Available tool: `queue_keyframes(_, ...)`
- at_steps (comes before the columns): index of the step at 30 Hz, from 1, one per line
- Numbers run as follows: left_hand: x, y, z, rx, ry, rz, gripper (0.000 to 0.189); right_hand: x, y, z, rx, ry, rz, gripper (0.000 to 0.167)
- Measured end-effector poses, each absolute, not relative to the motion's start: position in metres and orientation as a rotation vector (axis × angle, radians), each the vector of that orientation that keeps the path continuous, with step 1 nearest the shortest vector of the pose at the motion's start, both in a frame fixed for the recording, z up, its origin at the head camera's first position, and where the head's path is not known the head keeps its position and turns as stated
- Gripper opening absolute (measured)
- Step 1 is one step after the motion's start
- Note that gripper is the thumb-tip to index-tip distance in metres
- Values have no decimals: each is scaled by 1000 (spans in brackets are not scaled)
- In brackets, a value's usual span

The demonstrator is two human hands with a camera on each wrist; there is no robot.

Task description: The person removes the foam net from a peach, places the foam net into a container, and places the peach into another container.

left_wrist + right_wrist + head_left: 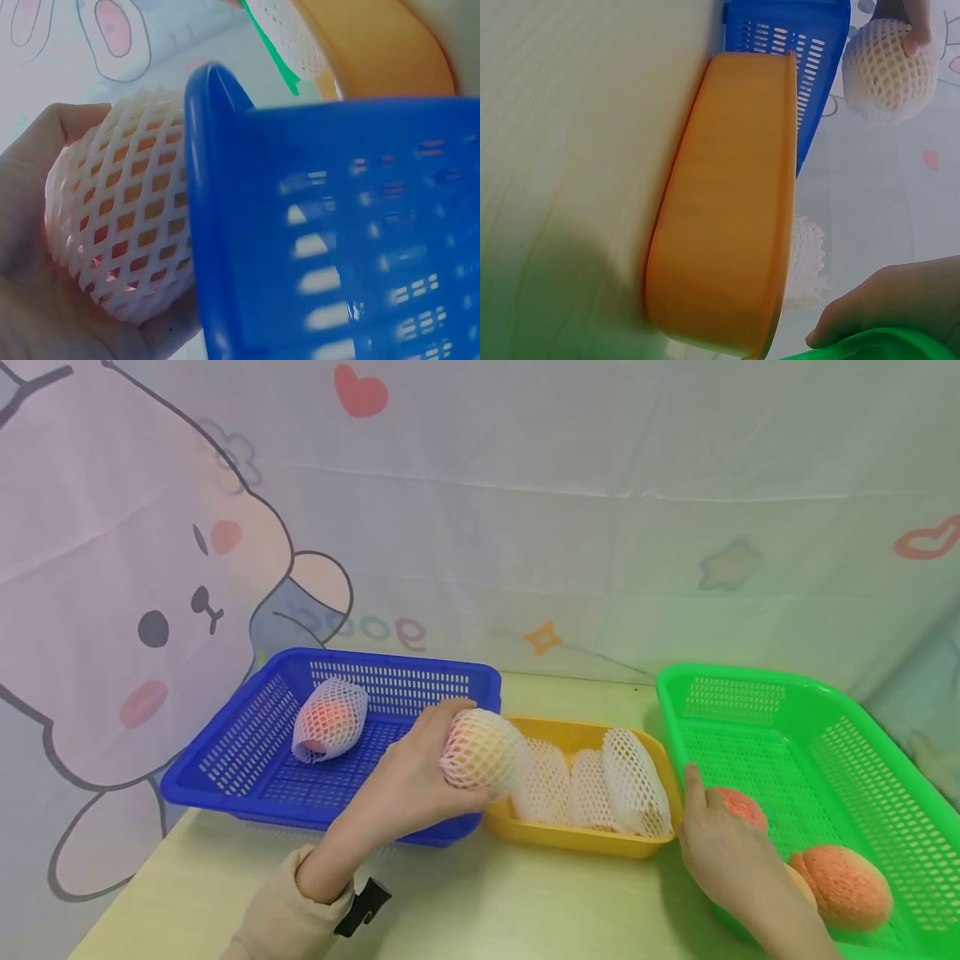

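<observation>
Netted fruit point(486, 753): Held aloft at the right end of the blue basket point(390, 661), its white foam mesh already on; we judge this the carry, wrapping done and the setting-down not yet made.
Blue basket: One other sleeved fruit point(330, 720) lies inside, toward the back left. The next move, as we read it, calls for bringing the held fruit over the basket, lowering it onto bare floor beside the first, and only then parting the fingers.
Left hand point(420, 772): Clamped round the netted fruit, thumb and fingers spread as wide as its girth; from the left wrist, we see the mesh lying against the hand.
Right hand point(723, 852): At the near-left rim of the green basket point(735, 752), one finger stretched straight; its other fingers are hidden, and we cannot tell whether they grip anything.
Green basket: Bare fruits point(843, 889) sit within, one just beside the right hand.
Yellow tray point(585, 841): Between the baskets, foam nets point(636, 781) lie within, for the later fruits, we reckon.
</observation>
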State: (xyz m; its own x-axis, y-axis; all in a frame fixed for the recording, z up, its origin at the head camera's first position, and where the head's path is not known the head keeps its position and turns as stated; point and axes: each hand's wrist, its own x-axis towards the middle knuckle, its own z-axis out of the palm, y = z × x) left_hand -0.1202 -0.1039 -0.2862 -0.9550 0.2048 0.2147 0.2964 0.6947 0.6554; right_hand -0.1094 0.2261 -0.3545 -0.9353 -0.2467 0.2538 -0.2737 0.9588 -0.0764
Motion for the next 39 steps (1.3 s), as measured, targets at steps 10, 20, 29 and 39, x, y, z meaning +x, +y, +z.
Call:
queue_keyframes(10, -119, -91, -294, -443, -2695, -1242, 88, -110, 223, -351, 368, -2769, 125, 55)
queue_keyframes(20, -117, -81, -300, -519, -2688, -1306, 89, -107, 215, -342, 426, -2689, 120, 41)
queue_keyframes(29, -115, -74, -304, -640, -2661, -1450, 88, -102, 198, -333, 641, -2450, 336, 25)
queue_keyframes(39, -112, -68, -308, -736, -2659, -1616, 84, -99, 188, -331, 782, -2269, 572, 32)
